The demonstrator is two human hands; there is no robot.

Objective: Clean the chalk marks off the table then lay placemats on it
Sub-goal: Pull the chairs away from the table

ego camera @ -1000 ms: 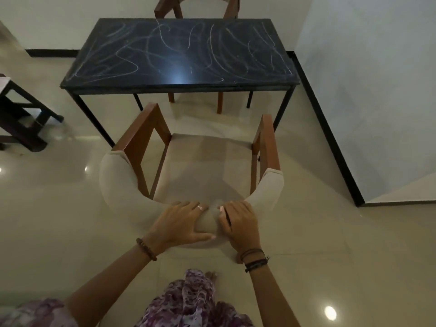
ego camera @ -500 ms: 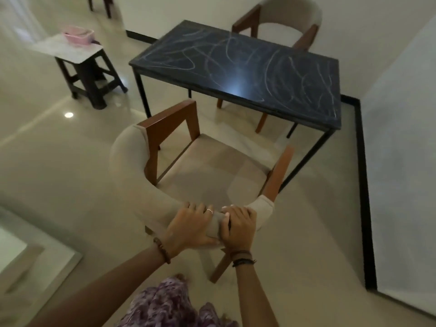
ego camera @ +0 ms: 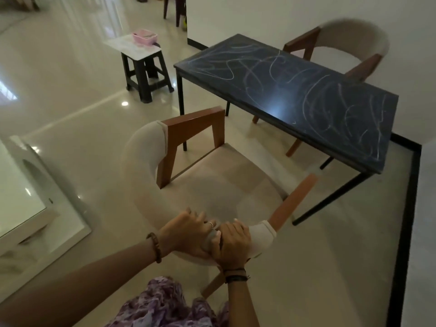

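Note:
A black table (ego camera: 292, 97) covered in white chalk scribbles stands at the upper right. In front of it, pulled away from the table, is a wooden armchair (ego camera: 195, 128) with a cream padded back. My left hand (ego camera: 186, 232) and my right hand (ego camera: 232, 241) sit side by side on the top of that padded backrest, fingers curled over it and gripping it. A small black stool (ego camera: 146, 74) at the upper left carries a white board with a pink tub (ego camera: 144, 37) on it.
A second armchair (ego camera: 339, 43) stands behind the table against the wall. A black skirting strip (ego camera: 405, 220) runs along the floor on the right. A white framed panel (ego camera: 28, 208) lies on the floor at left. Glossy tiled floor lies between stool and chair.
The view has swung left, bringing the stool and pink tub further into sight. The chair has turned and come further from the table, both hands still gripping its backrest.

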